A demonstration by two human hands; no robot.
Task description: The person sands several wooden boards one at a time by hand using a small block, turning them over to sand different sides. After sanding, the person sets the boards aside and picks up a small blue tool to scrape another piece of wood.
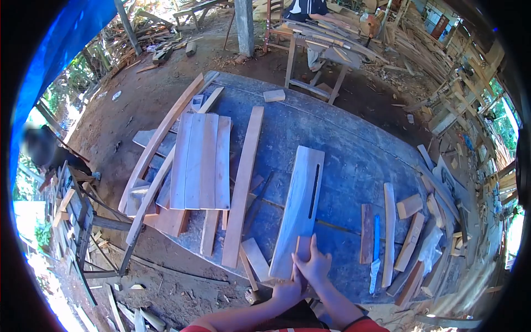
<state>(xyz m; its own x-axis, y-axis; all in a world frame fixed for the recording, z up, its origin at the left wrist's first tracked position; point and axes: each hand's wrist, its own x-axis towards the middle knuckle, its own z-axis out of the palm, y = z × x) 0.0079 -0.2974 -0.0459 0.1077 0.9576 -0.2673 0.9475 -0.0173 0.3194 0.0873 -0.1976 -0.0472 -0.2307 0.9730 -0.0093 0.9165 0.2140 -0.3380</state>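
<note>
A small brown wooden block (pixel 302 247) is in my hands, close to the near edge of the blue table (pixel 354 149). My right hand (pixel 314 266) is closed around it, with the thumb and a finger along its sides. Just below and to the left, my left hand (pixel 289 290) is closed at the lower end of the same block; its fingers are partly hidden. Under and beside the block lies a long pale wooden piece (pixel 298 199) with a narrow dark slot near its right side. My hands are over its near right end.
Left on the table are a joined plank panel (pixel 202 160), a long board (pixel 243 182) and a curved strip (pixel 160 138). Several wood offcuts (pixel 409 232) and a blue tool-like strip (pixel 377 235) lie right. Behind, a person (pixel 307 8) is at another bench (pixel 332 47).
</note>
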